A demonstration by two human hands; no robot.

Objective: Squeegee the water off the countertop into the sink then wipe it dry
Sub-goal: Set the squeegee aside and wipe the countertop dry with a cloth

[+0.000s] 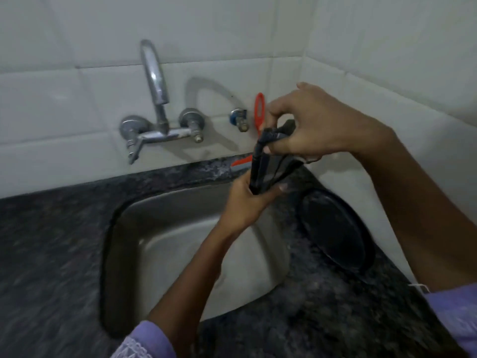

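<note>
Both my hands hold a dark cloth (268,164), twisted into a thick vertical roll above the far right corner of the steel sink (180,228). My right hand (307,125) grips its upper end and my left hand (247,202) grips its lower end. Behind the cloth, an orange squeegee (259,112) leans upright against the tiled wall, its blade end (241,161) resting on the dark speckled countertop (46,241). The squeegee's middle is hidden by the cloth.
A chrome wall tap (157,99) with two knobs arches over the sink's back edge. A small blue-capped valve (238,118) sits on the wall beside it. A round black pan (335,228) lies on the counter right of the sink, against the side wall.
</note>
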